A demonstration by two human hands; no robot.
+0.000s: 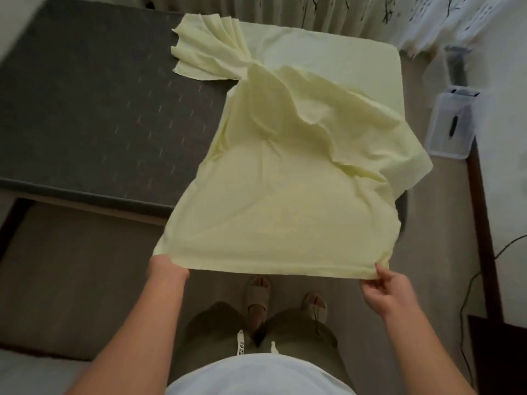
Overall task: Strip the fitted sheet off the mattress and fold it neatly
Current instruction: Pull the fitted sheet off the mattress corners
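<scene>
Fitted sheet (285, 178) half off mattress (94, 104), far corner hooked. Left hand (164, 266) and right hand (383, 289) pinch near hem. Best: keep hem taut, level; pull evenly.

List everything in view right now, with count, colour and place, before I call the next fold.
fitted sheet: one, pale yellow, rumpled over the mattress's right part, near edge lifted toward the person
mattress: one, dark grey, left part bare
curtains: pale with a dark branch print, behind the mattress
plastic box: one, clear, on the floor right of the mattress
wooden furniture: one edge, dark brown, far right
cable: one, black, on the floor at right
sandals: two, beige, below the lifted edge
trousers: olive, bottom centre
shirt: white, bottom edge
left hand: grips the sheet's near-left corner, mostly under cloth
right hand: pinches the near-right corner
</scene>
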